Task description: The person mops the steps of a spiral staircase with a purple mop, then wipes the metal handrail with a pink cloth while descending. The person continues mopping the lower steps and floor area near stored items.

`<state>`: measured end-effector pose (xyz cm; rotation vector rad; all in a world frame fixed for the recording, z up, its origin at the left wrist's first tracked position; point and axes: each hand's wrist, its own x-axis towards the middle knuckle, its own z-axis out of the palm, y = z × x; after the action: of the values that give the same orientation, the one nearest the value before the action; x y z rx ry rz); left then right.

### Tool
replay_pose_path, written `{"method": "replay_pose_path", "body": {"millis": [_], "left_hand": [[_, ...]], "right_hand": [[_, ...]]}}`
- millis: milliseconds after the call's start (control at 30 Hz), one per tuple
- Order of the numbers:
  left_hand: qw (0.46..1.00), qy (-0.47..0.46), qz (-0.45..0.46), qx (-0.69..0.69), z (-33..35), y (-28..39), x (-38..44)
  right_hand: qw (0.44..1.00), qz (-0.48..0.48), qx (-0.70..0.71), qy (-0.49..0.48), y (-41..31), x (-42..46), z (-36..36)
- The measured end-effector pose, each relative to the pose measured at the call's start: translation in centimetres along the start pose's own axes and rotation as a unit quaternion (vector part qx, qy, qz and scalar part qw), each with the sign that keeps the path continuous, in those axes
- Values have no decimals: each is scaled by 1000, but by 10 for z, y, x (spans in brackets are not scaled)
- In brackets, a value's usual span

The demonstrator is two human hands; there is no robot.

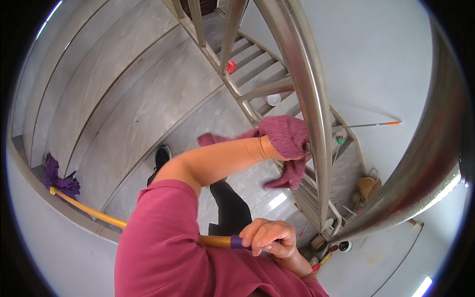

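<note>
My left hand (274,149) is mostly hidden by a mauve plush cloth (284,131). It presses the cloth around a metal baluster beside the stainless-steel handrail (313,92), and the cloth's ends hang loose. Close to my body, my right hand (269,236) grips the purple end of a yellow mop handle (215,241). The handle runs left behind my left arm, which covers its middle. At its far end, a purple mop head (59,178) rests by the wall at the side of the steps.
Grey stone steps (126,100) curve up on the left. Beyond the railing, a lower flight (256,65) holds a red container (231,67) and a white container (274,99). An orange-ended pole (371,124) leans at the wall, near a brown bag (369,187). My shoe (162,156) stands near a step edge.
</note>
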<state>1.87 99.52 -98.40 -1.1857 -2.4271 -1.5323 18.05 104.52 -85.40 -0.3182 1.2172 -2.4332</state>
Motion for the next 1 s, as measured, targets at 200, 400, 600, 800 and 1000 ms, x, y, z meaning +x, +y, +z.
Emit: {"method": "replay_pose_path", "body": {"millis": [200, 400, 600, 800, 1000], "left_hand": [[994, 17, -110, 11, 45, -69, -36], [909, -149, -382, -73, 104, -180, -80], [902, -187, -343, 184, 70, -107, -68], [962, -268, -27, -47, 38, 55, 7], [982, -178, -48, 45, 106, -23, -37]], "right_hand": [[999, -42, 4, 33, 22, -12, -10], [992, -58, 26, 113, 50, -36, -27], [991, -88, 21, 99, 42, -49, -17], [995, -70, -16, 76, 28, -43, -13], [986, -89, -5, 142, 44, -42, -8]]}}
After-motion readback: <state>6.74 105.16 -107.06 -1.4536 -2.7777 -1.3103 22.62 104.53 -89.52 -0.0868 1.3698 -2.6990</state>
